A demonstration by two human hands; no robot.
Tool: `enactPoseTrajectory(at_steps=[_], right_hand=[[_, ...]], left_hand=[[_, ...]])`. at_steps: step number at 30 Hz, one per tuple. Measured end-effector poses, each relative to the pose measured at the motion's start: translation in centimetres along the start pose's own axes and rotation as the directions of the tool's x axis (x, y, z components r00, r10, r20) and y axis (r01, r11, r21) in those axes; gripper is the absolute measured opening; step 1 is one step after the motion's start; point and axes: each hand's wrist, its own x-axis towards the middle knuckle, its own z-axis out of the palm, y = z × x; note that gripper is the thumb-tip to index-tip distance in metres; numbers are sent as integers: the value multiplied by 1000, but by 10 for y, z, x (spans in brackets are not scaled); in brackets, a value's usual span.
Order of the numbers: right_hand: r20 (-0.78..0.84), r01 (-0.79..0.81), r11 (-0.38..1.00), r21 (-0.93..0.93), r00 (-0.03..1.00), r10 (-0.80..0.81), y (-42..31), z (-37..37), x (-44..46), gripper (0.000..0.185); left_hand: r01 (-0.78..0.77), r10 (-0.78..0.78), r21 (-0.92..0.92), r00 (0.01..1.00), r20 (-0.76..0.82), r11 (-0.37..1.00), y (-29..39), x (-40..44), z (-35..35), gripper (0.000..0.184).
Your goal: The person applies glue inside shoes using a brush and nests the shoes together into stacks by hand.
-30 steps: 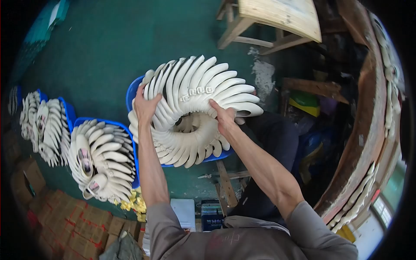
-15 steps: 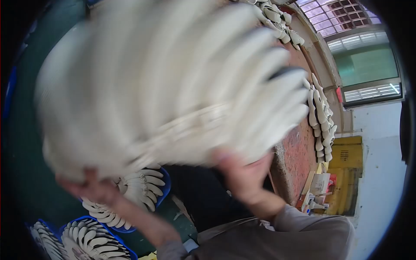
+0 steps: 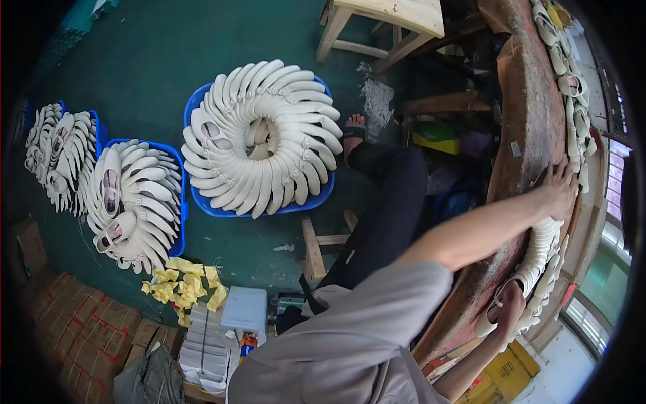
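A tightly nested, curved row of cream slip-on shoes lies on the worn reddish bench at the right. My right hand is at its lower end, fingers closed over the opening of the end shoe. At the row's upper end is my left hand, its fingers spread and pointing away from the row. The left palm's contact with the row is partly hidden. More cream shoes line the bench's back edge close to both hands.
On the green floor, a blue basket bears a large ring of nested cream shoes. Another blue basket and more shoe piles stand left. Wooden stools, yellow paper, a pale box and cardboard cartons surround me.
Half a second ago a large fan of cream shoes was held up close, blurred, between both hands. Now a curved row lies on the bench under my hands. The view has swung, showing more floor.
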Motion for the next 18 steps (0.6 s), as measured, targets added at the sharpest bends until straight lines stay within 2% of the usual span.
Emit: enactPoseTrajectory(at_steps=[1, 3, 4, 5, 6, 7, 8, 9, 10, 11, 12, 13, 14, 15, 16, 17, 18], right_hand=[[4, -126, 991, -49, 992, 126, -69, 15, -32, 29], [61, 3, 998, -62, 998, 1, -150, 56, -76, 28], [143, 59, 994, 92, 987, -72, -173, 80, -84, 30], [253, 74, 983, 165, 961, -115, -228, 112, -99, 28], [386, 108, 971, 212, 904, -185, -263, 145, -101, 27], [470, 97, 966, 240, 859, -203, -299, 185, -103, 25], [517, 185, 931, 315, 789, -332, -323, 231, -99, 23], [578, 232, 913, 337, 714, -395, -352, 276, -98, 22], [656, 227, 898, 377, 619, -432, -368, 330, -86, 24], [711, 269, 882, 387, 523, -471, -389, 381, -79, 27], [712, 333, 836, 436, 441, -547, -398, 438, -70, 29], [737, 362, 833, 418, 401, -544, -414, 483, -68, 31], [748, 475, 803, 360, 367, -553, -436, 519, -73, 32], [737, 437, 779, 449, 311, -600, -455, 548, -82, 31], [739, 444, 767, 463, 283, -611, -472, 574, -93, 30], [739, 451, 753, 480, 255, -624, -487, 594, -105, 30], [724, 512, 702, 496, 202, -659, -502, 609, -122, 30]], left_hand=[[-29, 16, -58, 977, -212, 998, -9, -17, -40, 82], [30, -151, -263, 878, -455, 964, -46, -75, -146, 56], [117, -325, -426, 829, -455, 897, -70, -114, -195, 42], [193, -436, -463, 746, -503, 865, -108, -153, -214, 26], [323, -734, -745, 601, -316, 584, -142, -196, -228, 23], [462, -797, -665, 475, -374, 587, -184, -248, -236, 22], [660, -913, -632, 281, -294, 407, -253, -317, -215, 23], [872, -949, -445, 65, -307, 204, -265, -361, -227, 30], [820, -953, -562, -74, -294, 110, -332, -440, -177, 41], [471, -978, -861, -158, 133, -193, -327, -466, -191, 60], [214, -943, -928, -202, 263, -304, -326, -485, -190, 87], [-59, -898, -922, -209, 387, -384, -331, -501, -189, 115], [-277, -900, -883, -109, 421, -379, -338, -507, -192, 127], [-480, -905, -796, -11, 426, -369, -343, -514, -191, 140], [-655, -911, -667, 80, 405, -354, -346, -523, -191, 153], [-821, -893, -445, 163, 419, -358, -352, -519, -201, 158], [-841, -919, -453, 124, 375, -298, -355, -510, -202, 153]])
